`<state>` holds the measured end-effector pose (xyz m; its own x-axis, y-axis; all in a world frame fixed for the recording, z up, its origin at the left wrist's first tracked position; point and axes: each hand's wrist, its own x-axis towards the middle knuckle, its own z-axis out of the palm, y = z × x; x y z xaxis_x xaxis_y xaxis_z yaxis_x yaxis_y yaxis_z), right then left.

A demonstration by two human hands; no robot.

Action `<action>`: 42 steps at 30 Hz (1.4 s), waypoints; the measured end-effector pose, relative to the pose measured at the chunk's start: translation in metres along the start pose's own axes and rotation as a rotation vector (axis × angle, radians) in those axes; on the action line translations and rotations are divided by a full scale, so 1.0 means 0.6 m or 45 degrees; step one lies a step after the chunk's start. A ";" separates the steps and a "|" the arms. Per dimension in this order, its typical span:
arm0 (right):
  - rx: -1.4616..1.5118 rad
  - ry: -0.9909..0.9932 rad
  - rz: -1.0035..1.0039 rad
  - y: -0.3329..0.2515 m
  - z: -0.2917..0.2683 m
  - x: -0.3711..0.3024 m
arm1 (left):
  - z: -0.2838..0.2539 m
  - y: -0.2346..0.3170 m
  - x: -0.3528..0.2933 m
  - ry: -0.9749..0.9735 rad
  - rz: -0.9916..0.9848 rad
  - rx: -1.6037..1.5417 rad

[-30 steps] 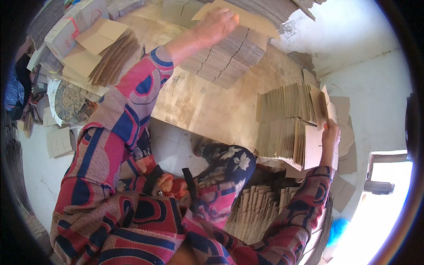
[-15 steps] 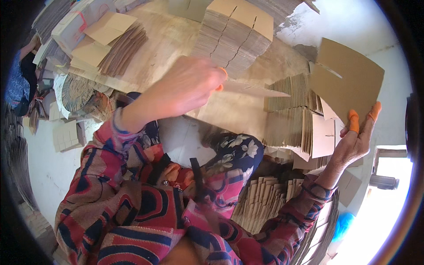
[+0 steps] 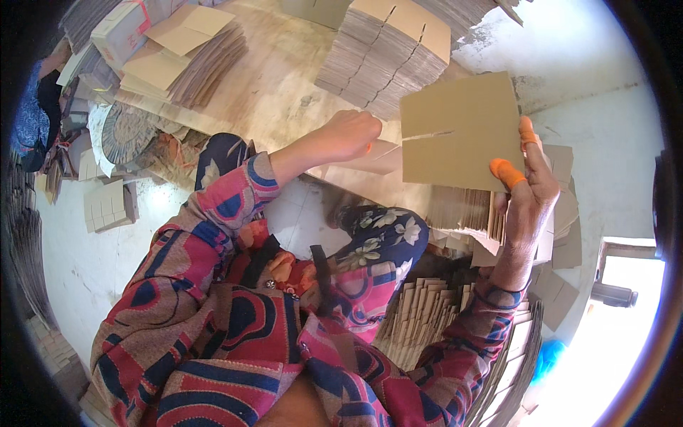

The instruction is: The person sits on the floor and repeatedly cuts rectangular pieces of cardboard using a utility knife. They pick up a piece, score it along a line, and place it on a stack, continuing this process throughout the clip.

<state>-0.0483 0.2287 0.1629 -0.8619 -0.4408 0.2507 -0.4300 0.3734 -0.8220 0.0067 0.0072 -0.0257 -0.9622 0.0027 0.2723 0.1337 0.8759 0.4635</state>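
Two cards are held: the right hand (image 3: 530, 185), orange covers (image 3: 506, 173) on its digits, pinches the edge of a slotted brown card (image 3: 466, 153), seemingly gripped there to leave the slot clear. The left hand (image 3: 348, 136), curled tight, appears clamped on a second card (image 3: 382, 161) over the bench (image 3: 277, 78). Beyond, a tall card stack (image 3: 384, 53) stands, probably for easy reach. Far left, a pale box (image 3: 117, 37) bears illegible red marks.

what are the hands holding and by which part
The right hand holds a slotted cardboard sheet by its lower right corner. The left hand seems to grip another cardboard piece by an edge, exact hold hidden.
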 end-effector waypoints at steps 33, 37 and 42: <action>-1.054 -0.143 -0.582 0.211 0.092 0.019 | -0.010 -0.003 0.004 -0.037 -0.022 -0.006; -1.611 0.352 -0.466 0.258 -0.032 0.123 | -0.010 0.001 0.006 -0.006 -0.017 0.000; -1.767 0.002 0.547 0.325 -0.127 0.199 | -0.007 0.002 0.010 -0.087 -0.052 0.022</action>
<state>-0.2554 0.3112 0.0715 -0.9885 -0.0935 0.1187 -0.0519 0.9479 0.3145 0.0020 0.0059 -0.0199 -0.9808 -0.0005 0.1951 0.0907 0.8841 0.4584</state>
